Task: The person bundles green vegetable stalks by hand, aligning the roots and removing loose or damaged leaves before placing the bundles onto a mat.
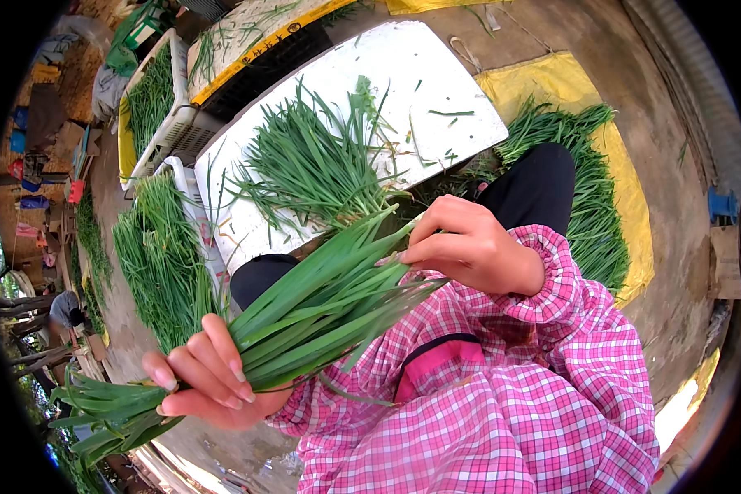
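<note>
Bundle of green leaves [321, 309] held slantwise above the lap, near centre. Left hand [206, 375] grasps its lower left end, fingers [222, 354] clenched round the stalks. Right hand [469, 247] pinches the upper right end, fingers curled on the leaf bases. Beyond, loose leaves [313, 169] lie on a white bench [436, 82]. Further heaps [160, 263] left; yellow sheet [630, 214] right.

Brown cardboard box [725, 262] at right edge, beside blue object [723, 204]
</note>
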A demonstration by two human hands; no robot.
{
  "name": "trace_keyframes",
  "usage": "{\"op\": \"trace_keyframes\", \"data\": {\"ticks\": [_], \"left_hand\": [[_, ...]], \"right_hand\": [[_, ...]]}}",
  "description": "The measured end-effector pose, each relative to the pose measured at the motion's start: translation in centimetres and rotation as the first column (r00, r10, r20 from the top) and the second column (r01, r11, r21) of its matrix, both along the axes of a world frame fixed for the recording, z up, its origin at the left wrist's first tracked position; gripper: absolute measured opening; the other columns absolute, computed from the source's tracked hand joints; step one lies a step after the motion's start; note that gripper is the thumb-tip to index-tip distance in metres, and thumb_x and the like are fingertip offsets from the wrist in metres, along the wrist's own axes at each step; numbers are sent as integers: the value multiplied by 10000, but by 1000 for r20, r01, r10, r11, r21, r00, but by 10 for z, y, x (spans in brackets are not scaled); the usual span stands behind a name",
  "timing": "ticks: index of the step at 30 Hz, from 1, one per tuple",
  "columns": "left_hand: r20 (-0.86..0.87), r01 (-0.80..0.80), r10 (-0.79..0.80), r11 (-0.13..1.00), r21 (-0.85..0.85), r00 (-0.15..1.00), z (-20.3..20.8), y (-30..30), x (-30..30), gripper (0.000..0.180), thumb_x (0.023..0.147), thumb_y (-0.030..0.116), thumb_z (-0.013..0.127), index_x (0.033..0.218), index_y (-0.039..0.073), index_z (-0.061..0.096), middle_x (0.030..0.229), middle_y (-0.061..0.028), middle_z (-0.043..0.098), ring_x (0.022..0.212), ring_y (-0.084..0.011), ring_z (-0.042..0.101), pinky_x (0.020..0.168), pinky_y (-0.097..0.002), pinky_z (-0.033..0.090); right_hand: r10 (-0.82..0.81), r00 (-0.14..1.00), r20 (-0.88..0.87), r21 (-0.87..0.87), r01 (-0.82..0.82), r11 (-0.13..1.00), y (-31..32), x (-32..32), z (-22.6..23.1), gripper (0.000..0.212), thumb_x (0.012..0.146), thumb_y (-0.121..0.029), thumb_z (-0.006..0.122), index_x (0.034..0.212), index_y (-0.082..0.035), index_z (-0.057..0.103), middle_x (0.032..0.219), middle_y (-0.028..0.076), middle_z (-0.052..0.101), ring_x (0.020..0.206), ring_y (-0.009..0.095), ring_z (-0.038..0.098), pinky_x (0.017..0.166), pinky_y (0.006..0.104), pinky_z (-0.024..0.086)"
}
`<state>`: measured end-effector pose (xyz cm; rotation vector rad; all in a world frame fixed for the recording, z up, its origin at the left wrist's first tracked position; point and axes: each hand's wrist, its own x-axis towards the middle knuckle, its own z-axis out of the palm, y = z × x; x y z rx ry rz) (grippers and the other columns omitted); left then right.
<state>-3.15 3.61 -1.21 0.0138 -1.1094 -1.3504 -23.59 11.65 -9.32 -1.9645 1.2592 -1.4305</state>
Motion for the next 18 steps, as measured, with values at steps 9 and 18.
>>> {"op": "trace_keyframes", "data": {"ticks": [9,18], "left_hand": [[26,-25,22,991,134,999,-6,3,-6,243,903,296,314,907,60,369,474,48,343,425,-47,338,531,-197,314],[24,-280,281,938,203,959,10,-4,10,211,917,252,302,897,56,378,485,47,266,448,-53,263,527,-177,300]], "right_hand": [[-324,704,632,358,106,928,18,9,-30,81,781,-11,530,853,28,530,809,72,575,777,126,545,710,247,428],[-633,773,50,605,481,635,24,-33,-100,126,759,-79,564,850,5,546,753,100,603,690,177,592,641,257,449]]}}
